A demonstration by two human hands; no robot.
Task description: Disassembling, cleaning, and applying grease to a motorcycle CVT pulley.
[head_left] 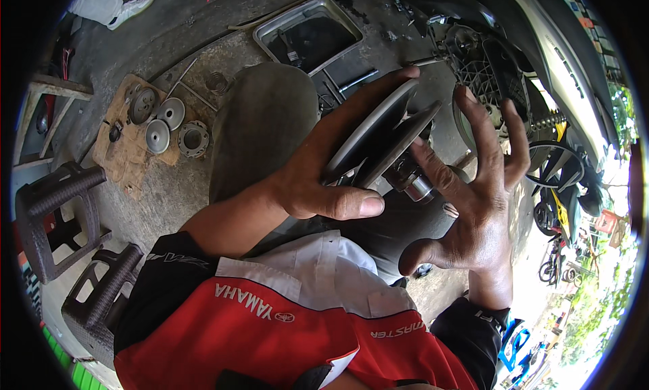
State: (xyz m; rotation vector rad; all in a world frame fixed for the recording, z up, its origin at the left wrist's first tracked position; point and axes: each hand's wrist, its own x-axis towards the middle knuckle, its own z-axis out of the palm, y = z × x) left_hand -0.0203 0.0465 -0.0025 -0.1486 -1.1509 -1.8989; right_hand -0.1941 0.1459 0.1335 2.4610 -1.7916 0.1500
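My left hand [307, 177] grips a metal scooter belt pulley [395, 148] in front of my chest. Its two discs stand on edge with a V-shaped gap between them. The fingers wrap the outer disc and the thumb lies along the lower side. A short shiny hub [417, 187] sticks out on the right of the pulley. My right hand [476, 214] is raised beside it with fingers spread. One fingertip meets or nearly meets the right disc's edge; whether it touches I cannot tell.
Round metal parts [157, 136] lie on a cardboard sheet [128, 177] at the left. Ahead is a metal tray [260, 39] with a brush [291, 52]; tools [358, 80] lie beside it. An opened scooter engine [487, 65] stands at the right, dark plastic stools [84, 177] at the left.
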